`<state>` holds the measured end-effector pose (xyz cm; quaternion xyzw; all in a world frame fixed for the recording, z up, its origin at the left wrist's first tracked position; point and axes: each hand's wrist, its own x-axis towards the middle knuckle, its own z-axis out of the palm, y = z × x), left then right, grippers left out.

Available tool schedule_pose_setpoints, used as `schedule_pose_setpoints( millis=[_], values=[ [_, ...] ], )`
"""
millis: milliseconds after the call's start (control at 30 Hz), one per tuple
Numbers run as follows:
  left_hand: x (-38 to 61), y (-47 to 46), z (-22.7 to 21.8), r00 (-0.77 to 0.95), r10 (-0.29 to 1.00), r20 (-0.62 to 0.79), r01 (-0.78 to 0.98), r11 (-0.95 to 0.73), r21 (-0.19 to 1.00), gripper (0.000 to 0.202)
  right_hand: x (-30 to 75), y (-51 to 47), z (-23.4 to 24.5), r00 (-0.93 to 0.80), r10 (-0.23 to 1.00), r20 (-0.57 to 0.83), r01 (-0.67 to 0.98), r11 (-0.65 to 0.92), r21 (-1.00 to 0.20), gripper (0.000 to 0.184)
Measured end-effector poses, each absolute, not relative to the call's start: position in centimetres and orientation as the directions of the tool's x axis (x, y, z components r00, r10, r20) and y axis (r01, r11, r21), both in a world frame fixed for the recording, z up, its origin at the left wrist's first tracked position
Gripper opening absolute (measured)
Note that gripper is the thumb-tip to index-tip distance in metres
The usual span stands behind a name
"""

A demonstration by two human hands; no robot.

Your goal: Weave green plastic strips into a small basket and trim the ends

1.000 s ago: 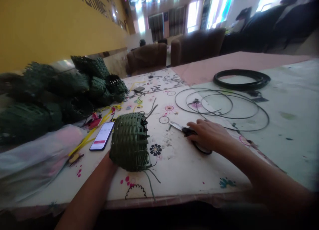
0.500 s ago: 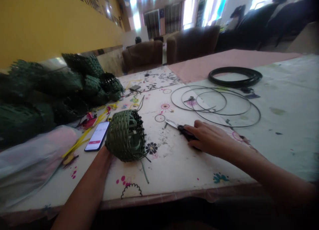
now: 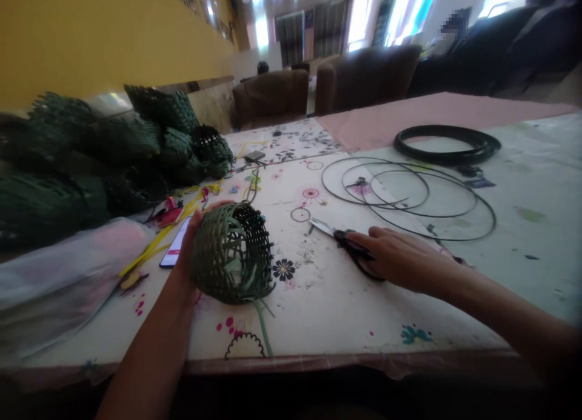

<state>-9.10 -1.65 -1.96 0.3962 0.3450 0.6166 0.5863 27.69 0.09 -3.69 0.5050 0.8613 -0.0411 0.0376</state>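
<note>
Small green woven basket point(image 3: 234, 253), unfinished, tipped on its side on the floral surface point(image 3: 318, 305), open mouth facing right, loose strands trailing off its underside. Black-handled scissors point(image 3: 339, 235) lie flat near it to the right, blade bare, handles mostly covered.

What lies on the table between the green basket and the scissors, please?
Nothing: in the head view, only bare flowered tablecloth separates the basket from the scissors.

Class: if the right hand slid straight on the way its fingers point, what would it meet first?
The scissors, already under the right hand; beyond them, probably the green basket.
</note>
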Motion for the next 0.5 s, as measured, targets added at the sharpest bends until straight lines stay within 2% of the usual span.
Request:
schedule_pose_setpoints(
  millis=[100, 300, 500],
  values=[
    [-9.2, -1.1, -2.4, 0.042, 0.994, 0.103, -0.37, -0.08, 0.926, 0.045, 27.8, 0.5, -3.5, -0.526, 0.845, -0.094, 0.85, 0.522, -0.068, 0.05],
    [-8.8, 0.0, -2.4, 0.042, 0.992, 0.118, -0.297, -0.1, 0.95, 0.042, 27.5, 1.4, -3.2, -0.535, 0.83, -0.157, 0.844, 0.515, -0.15, 0.044],
    [-8.1, 0.0, -2.0, 0.051, 0.991, 0.124, -0.244, -0.108, 0.964, 0.042, 27.2, 2.1, -2.8, -0.59, 0.8, -0.11, 0.806, 0.591, -0.026, 0.023]
  ],
)
